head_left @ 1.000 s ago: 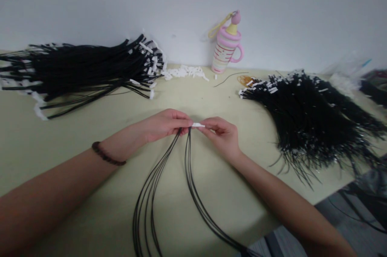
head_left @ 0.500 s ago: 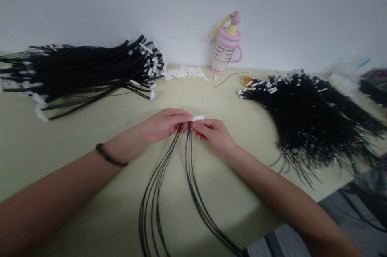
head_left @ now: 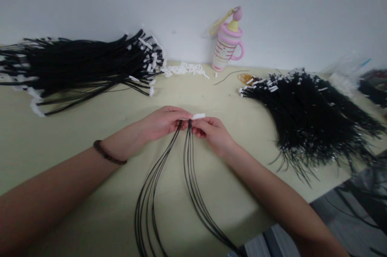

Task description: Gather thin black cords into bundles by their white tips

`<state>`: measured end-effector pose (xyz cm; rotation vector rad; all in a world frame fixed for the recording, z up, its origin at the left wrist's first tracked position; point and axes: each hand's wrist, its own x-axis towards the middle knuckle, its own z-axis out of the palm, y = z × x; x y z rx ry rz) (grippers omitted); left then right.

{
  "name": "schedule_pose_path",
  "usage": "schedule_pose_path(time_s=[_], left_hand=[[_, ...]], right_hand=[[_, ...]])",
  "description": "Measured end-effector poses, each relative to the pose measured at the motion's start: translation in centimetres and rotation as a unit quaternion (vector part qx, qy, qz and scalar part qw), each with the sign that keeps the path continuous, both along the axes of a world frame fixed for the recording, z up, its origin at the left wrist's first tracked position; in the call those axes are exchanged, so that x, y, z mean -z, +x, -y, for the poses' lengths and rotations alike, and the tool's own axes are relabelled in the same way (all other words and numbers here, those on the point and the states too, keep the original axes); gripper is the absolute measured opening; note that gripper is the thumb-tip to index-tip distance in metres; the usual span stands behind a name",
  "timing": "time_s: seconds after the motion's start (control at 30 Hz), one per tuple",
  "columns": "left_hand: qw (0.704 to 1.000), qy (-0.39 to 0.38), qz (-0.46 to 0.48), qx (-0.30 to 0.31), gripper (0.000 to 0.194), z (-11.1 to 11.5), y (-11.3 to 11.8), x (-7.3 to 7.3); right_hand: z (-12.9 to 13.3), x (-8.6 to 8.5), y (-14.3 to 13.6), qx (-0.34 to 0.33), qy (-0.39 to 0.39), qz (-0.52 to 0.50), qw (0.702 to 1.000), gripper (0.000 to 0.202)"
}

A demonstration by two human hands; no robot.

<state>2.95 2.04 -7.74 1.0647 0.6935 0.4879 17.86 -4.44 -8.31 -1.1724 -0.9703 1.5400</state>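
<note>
At the middle of the table, my left hand [head_left: 167,121] and my right hand [head_left: 212,131] meet, fingertips pinched close together. Between them shows a small white plastic connector [head_left: 198,116], partly covered by the fingers. Thin black wires [head_left: 157,168] hang in two bunches from the fingertips and curve toward the table's near edge. My left hand closes on the connector and the left bunch. With thumb and fingers, my right hand pinches the wires [head_left: 190,148] of the other bunch near their ends. Just where those ends meet the connector is hidden.
Bundled black cables [head_left: 81,65] with white connectors lie at the back left, beside a pile of loose white connectors [head_left: 184,69]. Against the wall stands a pink striped cup [head_left: 223,49]. Loose black wires [head_left: 305,115] spread on the right, near yellow rubber bands [head_left: 245,78].
The hands keep the same pinch on the connector and wires. The hanging wires have swung slightly and spread apart; the whole view has shifted a little.
</note>
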Motion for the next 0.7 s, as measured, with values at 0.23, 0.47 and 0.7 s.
schedule_pose_path(time_s=[0.23,0.47,0.7], left_hand=[[0.999,0.026,-0.016,-0.012,0.015,-0.15,-0.21,0.44],[0.998,0.061,-0.023,-0.011,0.016,0.10,-0.17,0.52],[0.995,0.085,-0.036,-0.030,0.019,0.29,0.14,0.54]], right_hand=[[0.26,0.59,-0.30,-0.013,0.009,-0.029,0.999,0.018],[0.62,0.79,-0.77,0.036,0.037,-0.005,0.999,0.018],[0.55,0.71,-0.48,0.017,0.024,-0.015,0.999,0.017]])
